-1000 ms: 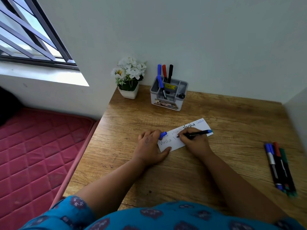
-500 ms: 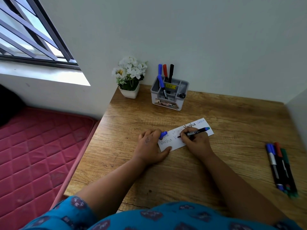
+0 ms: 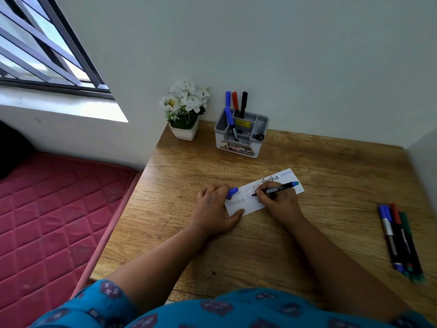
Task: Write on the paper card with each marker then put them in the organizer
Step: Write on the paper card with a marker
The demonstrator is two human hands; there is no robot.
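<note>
Wooden desk (image 3: pixel 307 233) filled most of the view, set against a white wall. Pink quilted mattress (image 3: pixel 47 221) lay to its left, below a barred window (image 3: pixel 35 43). Grey organizer (image 3: pixel 241 136) stood at the desk's back edge beside a white flower pot (image 3: pixel 185 114) — three capped markers upright in it, blue (image 3: pixel 227 99), red (image 3: pixel 234 100), black (image 3: pixel 244 102), plus another blue marker (image 3: pixel 230 121) leaning across a compartment. Four loose markers (image 3: pixel 399 240) lay side by side near the right edge, well apart from the card. Paper card (image 3: pixel 262 192) lay mid-desk, tilted, handwriting on it. Left hand (image 3: pixel 212 209) rested on the card's left end, fingers curled round a blue cap (image 3: pixel 233 192), thumb flat on the card's edge. Right hand (image 3: pixel 279 202) pinched a black marker with a blue end (image 3: pixel 276 189) — tip touching the card.
</note>
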